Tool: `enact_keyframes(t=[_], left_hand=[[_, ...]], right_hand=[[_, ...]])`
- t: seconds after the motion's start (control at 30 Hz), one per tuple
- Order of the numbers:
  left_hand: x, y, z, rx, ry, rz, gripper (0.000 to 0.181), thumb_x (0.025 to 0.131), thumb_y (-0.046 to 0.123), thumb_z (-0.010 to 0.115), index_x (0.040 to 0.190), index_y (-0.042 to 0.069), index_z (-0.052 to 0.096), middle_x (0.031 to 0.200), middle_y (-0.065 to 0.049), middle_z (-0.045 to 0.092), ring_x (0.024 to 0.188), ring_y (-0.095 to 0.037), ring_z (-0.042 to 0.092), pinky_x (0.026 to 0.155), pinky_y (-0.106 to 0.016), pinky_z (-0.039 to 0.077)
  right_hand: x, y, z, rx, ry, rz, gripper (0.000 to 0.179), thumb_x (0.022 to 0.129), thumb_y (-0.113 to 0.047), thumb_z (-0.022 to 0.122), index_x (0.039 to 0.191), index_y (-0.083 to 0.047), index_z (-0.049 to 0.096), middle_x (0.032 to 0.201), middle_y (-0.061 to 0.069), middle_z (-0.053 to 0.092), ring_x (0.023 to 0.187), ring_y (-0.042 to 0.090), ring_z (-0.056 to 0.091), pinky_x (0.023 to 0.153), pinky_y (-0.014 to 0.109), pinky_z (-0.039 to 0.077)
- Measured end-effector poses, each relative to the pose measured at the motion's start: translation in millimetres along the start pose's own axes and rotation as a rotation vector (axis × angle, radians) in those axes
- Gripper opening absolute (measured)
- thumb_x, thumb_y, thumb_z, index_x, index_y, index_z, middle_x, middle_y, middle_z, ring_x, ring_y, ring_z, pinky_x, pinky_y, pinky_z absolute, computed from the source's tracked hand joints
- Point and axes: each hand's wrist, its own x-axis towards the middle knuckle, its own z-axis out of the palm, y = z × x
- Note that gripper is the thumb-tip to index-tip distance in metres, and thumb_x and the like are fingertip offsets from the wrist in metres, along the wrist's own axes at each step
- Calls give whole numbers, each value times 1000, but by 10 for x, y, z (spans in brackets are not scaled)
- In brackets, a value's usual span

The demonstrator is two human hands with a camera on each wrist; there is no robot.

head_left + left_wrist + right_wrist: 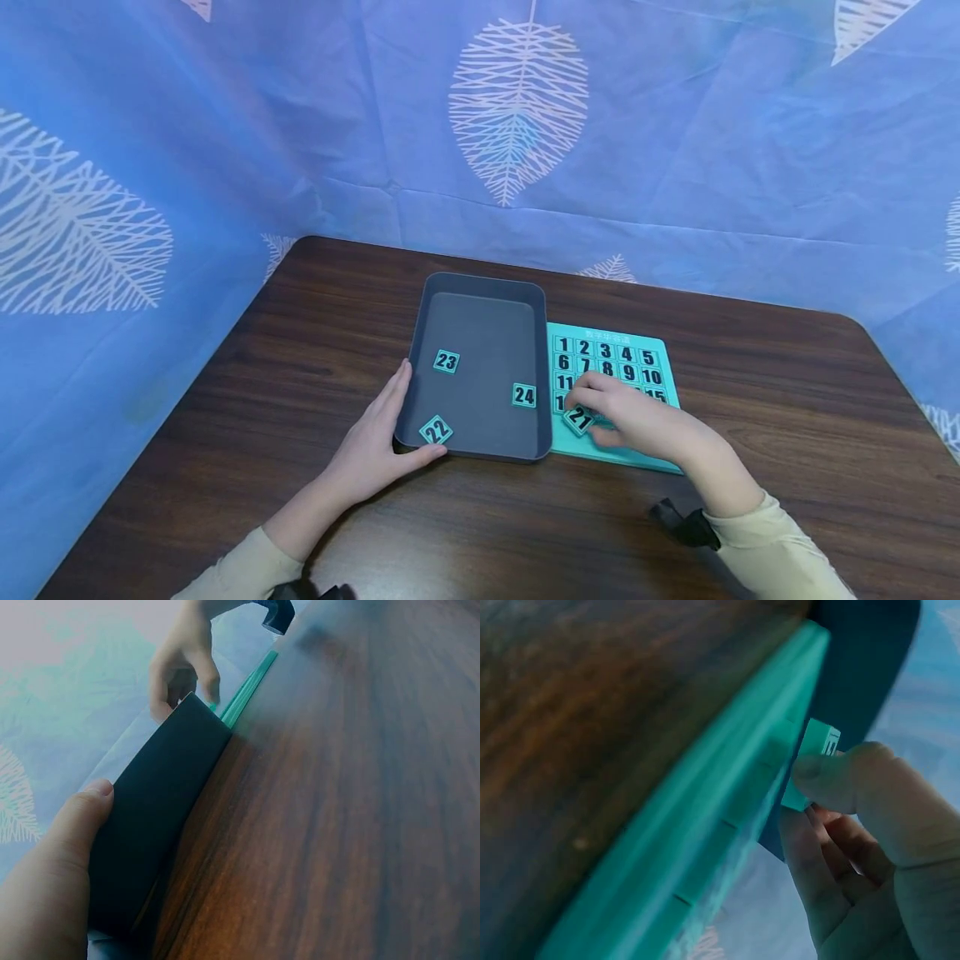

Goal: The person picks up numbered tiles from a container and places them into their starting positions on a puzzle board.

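Observation:
My right hand (633, 417) pinches a turquoise number tile (579, 420) marked 21 between thumb and fingers, tilted over the lower left of a turquoise number board (611, 457). Seen from the right wrist, the tile (808, 769) is held just off the board. Rows of numbered tiles fill the upper part of the board; the hand hides some of them. Around the near left corner of a dark grey tray (480, 454) rests my left hand (371, 450), fingers straight along its side and thumb on the front rim. Inside lie tiles 23 (446, 361), 24 (524, 395) and 22 (437, 430).
The board stands against the tray's right side on a dark wooden table (780, 400). Blue cloth (675, 125) with white leaf prints hangs behind the table and at its left. Dark straps (686, 525) sit at the wrists.

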Motion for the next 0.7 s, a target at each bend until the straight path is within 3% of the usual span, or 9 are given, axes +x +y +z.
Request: enact_keyframes(t=[0.33,0.7], left_hand=[[-5,6,-6,-2,1,13,110,76,63,69,155,22,5,160,3,6,143,-24,15,105,-57,28],[-8,23,-17,-6,-6,12,109,76,63,69,155,23,4,160,1,7,143,-25,15,104,-58,28]], right_hand=[[68,16,78,-52,-18,-40,32,81,6,63,109,-9,63,108,2,53,95,15,52,74,27,49],[85,-29,85,-12,-39,33,37,83,6,62,117,-8,62,116,1,56,105,19,54,80,33,50]])
